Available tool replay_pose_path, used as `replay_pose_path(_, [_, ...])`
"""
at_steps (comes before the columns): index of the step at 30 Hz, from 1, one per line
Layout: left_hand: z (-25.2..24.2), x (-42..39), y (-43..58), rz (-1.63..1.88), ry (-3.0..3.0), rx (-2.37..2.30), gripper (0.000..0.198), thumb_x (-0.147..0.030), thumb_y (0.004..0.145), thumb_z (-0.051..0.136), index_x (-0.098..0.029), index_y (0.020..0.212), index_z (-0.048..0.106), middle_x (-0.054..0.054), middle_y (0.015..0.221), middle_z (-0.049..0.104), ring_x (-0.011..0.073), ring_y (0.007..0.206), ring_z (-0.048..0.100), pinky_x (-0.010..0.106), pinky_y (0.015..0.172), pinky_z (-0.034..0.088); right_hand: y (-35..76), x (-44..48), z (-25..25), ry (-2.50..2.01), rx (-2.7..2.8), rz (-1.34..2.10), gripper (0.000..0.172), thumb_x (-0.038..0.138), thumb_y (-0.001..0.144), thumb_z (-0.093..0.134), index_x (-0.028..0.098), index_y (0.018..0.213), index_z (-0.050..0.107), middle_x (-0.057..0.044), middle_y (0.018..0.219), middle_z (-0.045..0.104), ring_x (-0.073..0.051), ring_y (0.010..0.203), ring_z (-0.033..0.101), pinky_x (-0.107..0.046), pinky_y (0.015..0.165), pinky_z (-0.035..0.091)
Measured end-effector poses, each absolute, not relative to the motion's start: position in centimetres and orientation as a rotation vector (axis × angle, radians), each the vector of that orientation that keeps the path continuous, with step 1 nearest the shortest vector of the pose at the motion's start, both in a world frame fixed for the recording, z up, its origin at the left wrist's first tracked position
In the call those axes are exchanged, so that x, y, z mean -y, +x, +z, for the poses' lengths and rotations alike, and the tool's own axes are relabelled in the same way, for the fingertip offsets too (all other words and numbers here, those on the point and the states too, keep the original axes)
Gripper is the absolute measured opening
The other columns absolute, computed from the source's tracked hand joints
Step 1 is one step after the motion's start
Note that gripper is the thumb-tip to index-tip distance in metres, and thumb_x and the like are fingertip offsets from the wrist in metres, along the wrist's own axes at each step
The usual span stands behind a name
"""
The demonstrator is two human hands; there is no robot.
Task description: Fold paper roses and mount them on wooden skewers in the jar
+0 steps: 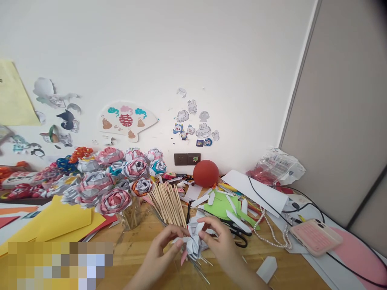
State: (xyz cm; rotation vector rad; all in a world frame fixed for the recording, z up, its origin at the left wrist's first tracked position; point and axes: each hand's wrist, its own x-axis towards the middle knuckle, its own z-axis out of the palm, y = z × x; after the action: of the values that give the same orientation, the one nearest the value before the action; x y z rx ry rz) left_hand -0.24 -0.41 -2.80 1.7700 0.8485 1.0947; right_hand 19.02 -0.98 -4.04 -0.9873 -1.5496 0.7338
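Low in the middle of the view, just above the wooden table, a folded white paper piece sits between the person's two hands. The left hand has its thumb and fingers narrowed on the left side of the paper; the right hand pinches it from the right, thumb against bent forefinger. Near the paper's lower left a pink slip pokes out, and below it a bundle of thin wires fans toward the near side. To the right of the right wrist lies a small white paper cutout.

A little beyond the right hand, black-handled scissors lie partly under white strips, with bright green paper behind them. Farther right are a string of pearl-like beads and a pink phone, which rests near a black cable. Just past the left hand, many wooden sticks lie side by side. To their left stands a cluster of paper roses, and yellow paper spreads nearer on that side.

Toward the wall sit a round red ball and, at the right, a crumpled plastic bag. On the wall are dark sockets, cartoon cutouts and a fan-shaped card.
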Motion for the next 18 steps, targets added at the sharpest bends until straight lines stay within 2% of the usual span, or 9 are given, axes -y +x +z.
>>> replay_pose_path(2, [-2.9, 0.3, 0.0, 1.089, 1.775, -0.869, 0.026, -0.044, 0.079, 0.051, -0.018, 0.078, 0.056, 0.003, 0.080, 0.063, 0.0141, 0.063, 0.060, 0.027, 0.066, 0.049, 18.9, 1.2, -3.8, -1.008, 1.595, 0.645, 0.021, 0.017, 0.073, 0.057, 0.020, 0.093, 0.062, -0.006, 0.092, 0.062, -0.020, 0.086, 0.057, -0.031, 0.077, 0.044])
replay_pose_path(4, [-3.0, 0.2, 0.3, 1.088, 1.805, -0.940, 0.025, -0.042, 0.079, 0.052, -0.018, 0.080, 0.058, 0.002, 0.077, 0.063, 0.0135, 0.058, 0.059, 0.026, 0.060, 0.050, 18.6, 1.3, -3.7, -1.015, 1.632, 0.577, 0.019, 0.015, 0.072, 0.057, 0.020, 0.090, 0.062, -0.005, 0.089, 0.062, -0.020, 0.085, 0.057, -0.030, 0.075, 0.045])
replay_pose_path(8, [-3.2, -0.1, 0.6, 1.212, 1.990, -1.080, 0.015, -0.034, 0.075, 0.059, -0.019, 0.078, 0.062, 0.004, 0.079, 0.067, 0.0183, 0.076, 0.062, 0.027, 0.070, 0.050, 18.1, 1.6, -3.8, -1.005, 1.687, 0.472, 0.021, 0.008, 0.068, 0.055, 0.019, 0.085, 0.059, -0.003, 0.082, 0.060, -0.017, 0.077, 0.056, -0.027, 0.071, 0.044])
replay_pose_path(14, [-3.3, 0.2, 0.8, 1.307, 2.220, -0.985, 0.006, -0.025, 0.076, 0.060, -0.019, 0.075, 0.059, 0.002, 0.074, 0.065, 0.0149, 0.072, 0.061, 0.024, 0.067, 0.049, 17.8, 1.7, -3.8, -0.947, 1.764, 0.417, 0.015, 0.009, 0.070, 0.057, 0.019, 0.081, 0.056, -0.001, 0.078, 0.057, -0.015, 0.073, 0.053, -0.023, 0.064, 0.043])
replay_pose_path(18, [-3.2, 0.4, 0.9, 1.332, 2.293, -0.946, 0.005, -0.020, 0.078, 0.058, -0.019, 0.075, 0.055, 0.002, 0.076, 0.062, 0.0143, 0.074, 0.060, 0.024, 0.066, 0.049, 18.1, 1.8, -3.5, -0.876, 1.879, 0.303, 0.006, 0.016, 0.077, 0.059, 0.020, 0.081, 0.059, -0.002, 0.080, 0.057, -0.017, 0.080, 0.053, -0.025, 0.069, 0.041])
